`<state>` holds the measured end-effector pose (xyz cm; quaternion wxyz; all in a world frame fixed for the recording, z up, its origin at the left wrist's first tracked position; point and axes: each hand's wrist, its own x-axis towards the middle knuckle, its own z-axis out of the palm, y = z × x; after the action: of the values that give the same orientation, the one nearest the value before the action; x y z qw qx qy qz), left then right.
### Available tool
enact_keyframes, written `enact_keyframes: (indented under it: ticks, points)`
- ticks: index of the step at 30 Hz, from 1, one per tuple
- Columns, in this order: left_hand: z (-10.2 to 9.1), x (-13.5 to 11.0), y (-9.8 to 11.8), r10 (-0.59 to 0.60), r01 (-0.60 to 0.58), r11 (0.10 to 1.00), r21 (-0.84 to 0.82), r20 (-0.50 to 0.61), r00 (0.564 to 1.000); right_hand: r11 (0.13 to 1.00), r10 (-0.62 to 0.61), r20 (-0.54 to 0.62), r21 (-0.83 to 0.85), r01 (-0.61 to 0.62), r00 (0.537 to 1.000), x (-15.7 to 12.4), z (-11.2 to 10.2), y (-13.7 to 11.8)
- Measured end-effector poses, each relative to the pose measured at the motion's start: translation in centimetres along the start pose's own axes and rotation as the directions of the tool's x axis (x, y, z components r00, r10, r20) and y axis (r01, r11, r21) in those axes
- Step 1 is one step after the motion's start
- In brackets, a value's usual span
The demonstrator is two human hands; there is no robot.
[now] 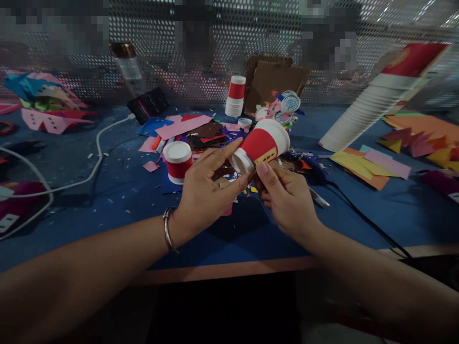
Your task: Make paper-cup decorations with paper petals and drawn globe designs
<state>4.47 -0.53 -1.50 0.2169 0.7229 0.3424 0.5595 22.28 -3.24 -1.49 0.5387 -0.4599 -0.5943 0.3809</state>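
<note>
A red and white paper cup (263, 143) with a yellow label lies tilted in the air above the table. My left hand (206, 184) is closed around its open end, fingers above and thumb below. A white band (242, 161) at that end looks partly separated from the red wall. My right hand (287, 196) is pinched shut against the cup's lower side, thumb by the label. A thin dark piece shows at its fingertips; what it is I cannot make out. Just left of my left hand, another red and white cup (178, 162) stands on the blue table.
Paper scraps (204, 131) pile up behind the hands. A tall leaning stack of cups (373, 102) stands at right, near coloured paper sheets (366, 167). A shorter cup stack (235, 95) and cardboard (274, 86) are at the back. Cables cross both sides, including a white cable (98, 153).
</note>
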Motion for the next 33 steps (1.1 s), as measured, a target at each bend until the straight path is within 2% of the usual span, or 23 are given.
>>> enact_keyframes:
  ticks: [6,20,25,29,33]
  points:
    - [-0.01,-0.09,0.0,0.041,-0.041,0.999,0.034,-0.01,0.999,1.0,-0.001,-0.007,0.005,0.001,1.0,-0.06,0.11,-0.22]
    - [-0.25,0.15,0.18,0.026,-0.024,0.997,0.068,-0.022,0.999,0.999,-0.038,0.01,-0.014,0.038,0.999,0.08,-0.04,-0.21]
    - [-0.36,0.08,0.31,0.054,-0.053,0.995,0.087,-0.015,0.998,0.999,-0.036,0.02,-0.015,0.036,0.999,0.14,-0.12,-0.3]
    - [-0.37,0.19,0.37,0.073,-0.072,0.994,0.079,-0.001,0.997,0.999,-0.002,0.018,0.037,0.001,1.0,0.14,-0.04,-0.51]
    - [-0.31,0.67,-0.09,-0.021,0.02,0.998,-0.056,-0.023,1.0,0.983,0.059,-0.069,0.177,-0.046,0.996,0.45,-0.06,-0.93]
